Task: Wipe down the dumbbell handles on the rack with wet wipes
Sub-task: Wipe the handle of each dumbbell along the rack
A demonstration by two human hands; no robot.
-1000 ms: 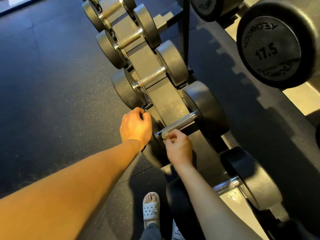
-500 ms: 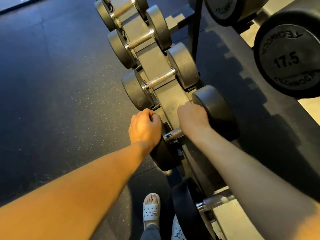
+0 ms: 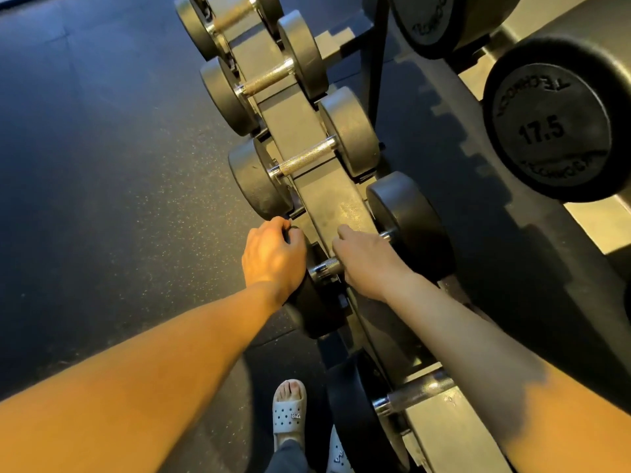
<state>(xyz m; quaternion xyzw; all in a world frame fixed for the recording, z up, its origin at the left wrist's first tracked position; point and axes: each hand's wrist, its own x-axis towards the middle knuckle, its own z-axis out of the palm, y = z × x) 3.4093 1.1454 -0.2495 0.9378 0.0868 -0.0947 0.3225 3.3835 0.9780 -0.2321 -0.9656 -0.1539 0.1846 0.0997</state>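
The wiping step is in hand: the right hand (image 3: 367, 259) curls around the handle (image 3: 327, 266) of a dumbbell low on the rack (image 3: 327, 199). The wipe is hidden. The left hand (image 3: 273, 254) grips its outer head (image 3: 317, 312). Next, I judge, comes the upper handle (image 3: 305, 158), higher on the rack.

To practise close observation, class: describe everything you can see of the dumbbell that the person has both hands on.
The dumbbell has two dark, matt, round heads joined by a shiny knurled metal handle. It lies crosswise on the grey rack. The left hand grips its left head; the right hand wraps the handle, hiding most of it, so only a short stretch shows beside the left head.
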